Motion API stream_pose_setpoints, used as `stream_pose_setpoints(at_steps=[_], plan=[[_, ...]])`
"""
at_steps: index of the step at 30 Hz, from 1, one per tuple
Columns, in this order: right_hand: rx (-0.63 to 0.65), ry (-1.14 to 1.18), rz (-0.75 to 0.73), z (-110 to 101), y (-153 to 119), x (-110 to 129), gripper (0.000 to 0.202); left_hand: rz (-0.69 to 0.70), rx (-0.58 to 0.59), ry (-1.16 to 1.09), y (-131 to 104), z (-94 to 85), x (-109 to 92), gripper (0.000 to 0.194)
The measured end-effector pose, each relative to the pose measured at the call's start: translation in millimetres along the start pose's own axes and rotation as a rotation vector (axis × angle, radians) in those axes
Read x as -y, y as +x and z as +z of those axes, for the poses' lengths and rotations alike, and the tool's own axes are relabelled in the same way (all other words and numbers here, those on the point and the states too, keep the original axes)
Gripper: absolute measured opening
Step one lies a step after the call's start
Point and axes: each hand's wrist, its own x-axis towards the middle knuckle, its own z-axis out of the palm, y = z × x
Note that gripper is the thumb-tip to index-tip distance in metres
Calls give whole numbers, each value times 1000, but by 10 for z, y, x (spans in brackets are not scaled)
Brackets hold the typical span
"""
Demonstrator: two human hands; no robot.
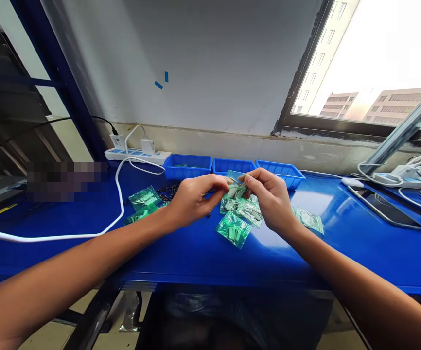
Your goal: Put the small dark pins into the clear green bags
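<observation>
Over the middle of the blue table, my left hand [196, 198] is closed in a pinch, thumb against forefinger. A small pale piece shows at its fingertips, too small to name. Facing it, my right hand [271, 198] pinches the upper edge of a small green plastic bag [236, 191], partly hidden by the fingers. Directly below lie several more green bags [234, 230] with pale slim parts inside. Left of my left hand are green bags [145, 197] and a heap of small black parts [167, 191], partly covered by the hand.
Three blue bins [187, 166] stand along the wall behind my hands. A white power strip [137, 155] with a white cable [117, 189] is at left. Another green bag [309, 219] and a phone [383, 206] lie at right.
</observation>
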Motion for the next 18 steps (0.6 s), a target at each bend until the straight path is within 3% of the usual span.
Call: stream_pose_setpoints(at_steps=[4, 11, 14, 18], plan=[[17, -39, 0, -4, 1, -26, 14, -103, 2, -75, 7, 18, 4, 2], [99, -69, 43, 13, -1, -112, 14, -462, 26, -354, 59, 67, 14, 18], [88, -37, 75, 15, 11, -141, 21, -631, -87, -390, 128, 22, 215, 10], [98, -49, 96, 9, 18, -155, 25, -866, -335, -397, 193, -140, 610, 10]])
